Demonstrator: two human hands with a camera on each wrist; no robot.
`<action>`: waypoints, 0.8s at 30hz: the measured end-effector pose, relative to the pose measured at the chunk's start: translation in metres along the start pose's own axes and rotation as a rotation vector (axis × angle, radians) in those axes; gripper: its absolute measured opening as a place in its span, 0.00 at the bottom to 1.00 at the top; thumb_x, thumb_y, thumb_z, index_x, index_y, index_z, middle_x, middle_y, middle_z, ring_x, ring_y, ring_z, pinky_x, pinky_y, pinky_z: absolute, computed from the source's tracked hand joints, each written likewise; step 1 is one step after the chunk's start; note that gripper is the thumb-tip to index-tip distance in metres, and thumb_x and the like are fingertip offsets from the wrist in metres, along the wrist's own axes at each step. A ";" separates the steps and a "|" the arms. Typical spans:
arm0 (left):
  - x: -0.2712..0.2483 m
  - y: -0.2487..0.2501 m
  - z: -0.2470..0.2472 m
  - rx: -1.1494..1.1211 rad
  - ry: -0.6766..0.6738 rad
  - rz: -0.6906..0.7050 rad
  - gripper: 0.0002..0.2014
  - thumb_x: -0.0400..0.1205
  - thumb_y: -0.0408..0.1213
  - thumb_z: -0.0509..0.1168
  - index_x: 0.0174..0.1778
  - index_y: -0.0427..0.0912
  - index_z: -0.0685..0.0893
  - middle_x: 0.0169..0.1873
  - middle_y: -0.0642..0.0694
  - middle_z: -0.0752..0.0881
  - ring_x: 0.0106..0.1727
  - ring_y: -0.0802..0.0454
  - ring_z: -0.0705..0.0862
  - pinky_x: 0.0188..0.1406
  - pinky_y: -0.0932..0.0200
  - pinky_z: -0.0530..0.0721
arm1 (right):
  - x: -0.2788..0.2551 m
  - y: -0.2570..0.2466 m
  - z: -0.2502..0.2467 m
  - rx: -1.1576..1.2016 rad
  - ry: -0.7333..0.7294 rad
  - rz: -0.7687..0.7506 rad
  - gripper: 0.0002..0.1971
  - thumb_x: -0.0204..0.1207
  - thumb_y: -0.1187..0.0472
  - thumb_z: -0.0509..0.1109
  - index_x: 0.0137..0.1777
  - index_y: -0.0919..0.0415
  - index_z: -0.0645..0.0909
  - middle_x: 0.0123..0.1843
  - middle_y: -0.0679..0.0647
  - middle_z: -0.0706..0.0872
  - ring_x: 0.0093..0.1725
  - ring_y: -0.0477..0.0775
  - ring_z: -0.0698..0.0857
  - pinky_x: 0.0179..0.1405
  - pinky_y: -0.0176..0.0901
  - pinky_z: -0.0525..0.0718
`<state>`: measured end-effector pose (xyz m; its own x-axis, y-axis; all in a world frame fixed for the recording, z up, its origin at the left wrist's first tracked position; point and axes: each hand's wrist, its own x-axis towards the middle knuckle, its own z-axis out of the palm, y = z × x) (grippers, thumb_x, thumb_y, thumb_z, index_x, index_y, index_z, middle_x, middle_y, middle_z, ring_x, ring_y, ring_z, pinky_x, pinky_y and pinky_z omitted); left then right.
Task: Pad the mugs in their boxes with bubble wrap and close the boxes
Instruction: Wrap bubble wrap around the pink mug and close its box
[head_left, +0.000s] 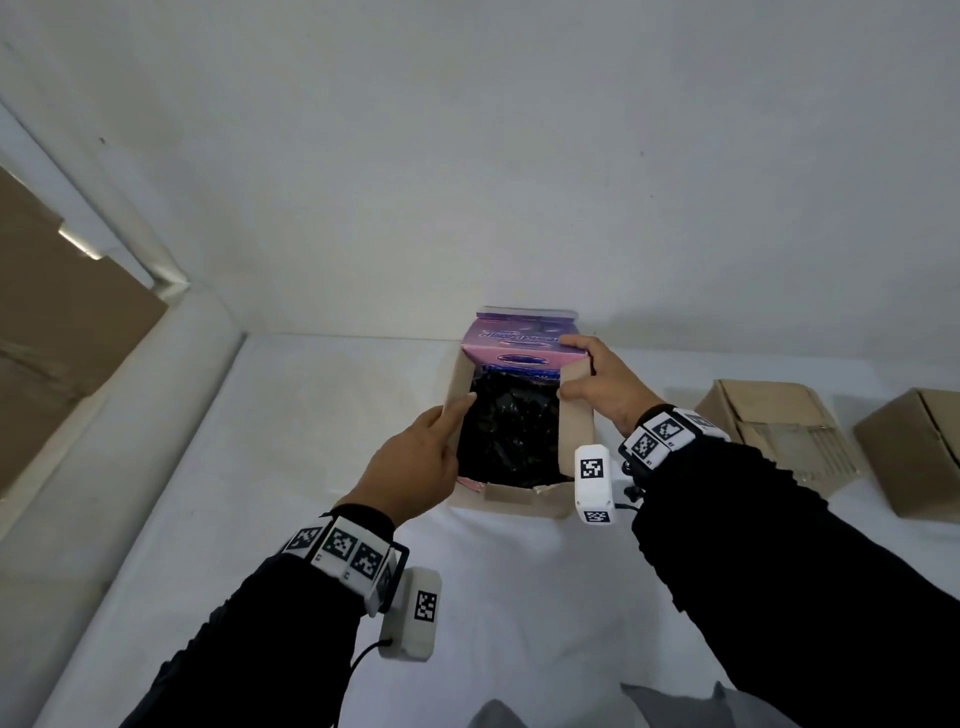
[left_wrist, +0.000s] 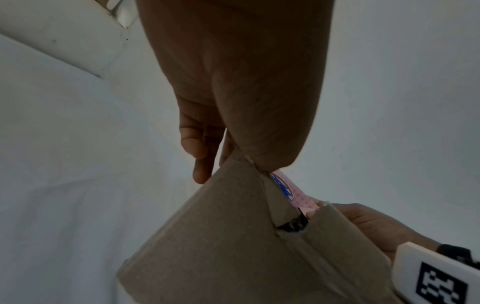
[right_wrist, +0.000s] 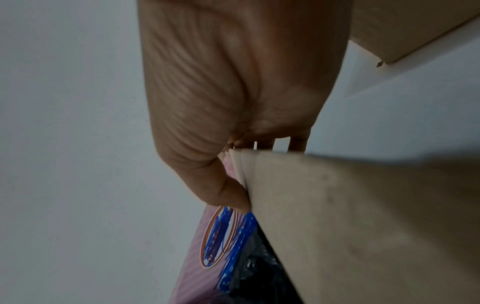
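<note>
An open cardboard box (head_left: 514, 501) stands at the middle of the white table, near the wall. Black bubble wrap (head_left: 511, 431) fills its inside; no mug shows. Its pink printed lid (head_left: 519, 345) stands up at the far side. My left hand (head_left: 441, 431) pinches the left side flap (head_left: 457, 384), thumb on the edge and fingers outside, as the left wrist view shows on that flap (left_wrist: 221, 236). My right hand (head_left: 592, 384) grips the right side flap (head_left: 576, 415), thumb inside, with a fingertip on the pink lid. In the right wrist view the thumb (right_wrist: 228, 193) presses where flap (right_wrist: 363, 216) meets lid (right_wrist: 197, 267).
Two plain cardboard boxes (head_left: 779, 431) (head_left: 914, 452) sit on the table at the right. A large brown carton (head_left: 52, 338) leans at the far left beyond the table edge. The white wall rises right behind the open box. White tablecloth (head_left: 311, 467) lies to its left and in front.
</note>
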<state>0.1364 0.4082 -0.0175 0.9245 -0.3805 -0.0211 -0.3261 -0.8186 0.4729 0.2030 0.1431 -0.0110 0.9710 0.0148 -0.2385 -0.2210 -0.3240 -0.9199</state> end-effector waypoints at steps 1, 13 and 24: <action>-0.002 0.002 -0.001 -0.003 -0.001 -0.008 0.36 0.81 0.32 0.57 0.85 0.59 0.54 0.68 0.45 0.78 0.46 0.42 0.85 0.43 0.49 0.84 | -0.002 0.001 0.001 -0.002 0.012 -0.021 0.33 0.70 0.75 0.74 0.73 0.52 0.73 0.63 0.56 0.80 0.50 0.53 0.82 0.54 0.45 0.83; -0.018 0.012 -0.014 0.000 -0.029 -0.089 0.37 0.81 0.35 0.60 0.85 0.53 0.52 0.62 0.39 0.83 0.55 0.37 0.83 0.55 0.47 0.81 | -0.038 -0.010 0.009 0.296 0.330 -0.153 0.25 0.78 0.66 0.72 0.67 0.45 0.66 0.55 0.53 0.91 0.56 0.52 0.88 0.62 0.50 0.84; -0.020 0.018 -0.009 -0.144 0.280 -0.132 0.15 0.82 0.40 0.64 0.65 0.43 0.81 0.57 0.43 0.80 0.46 0.47 0.81 0.44 0.55 0.79 | -0.087 0.000 0.005 -0.020 0.354 -0.305 0.17 0.78 0.72 0.65 0.55 0.51 0.87 0.49 0.49 0.83 0.48 0.50 0.81 0.49 0.37 0.77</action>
<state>0.1139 0.4055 -0.0004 0.9816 -0.1260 0.1433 -0.1875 -0.7763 0.6018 0.1176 0.1465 0.0078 0.9634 -0.2101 0.1664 0.0783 -0.3733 -0.9244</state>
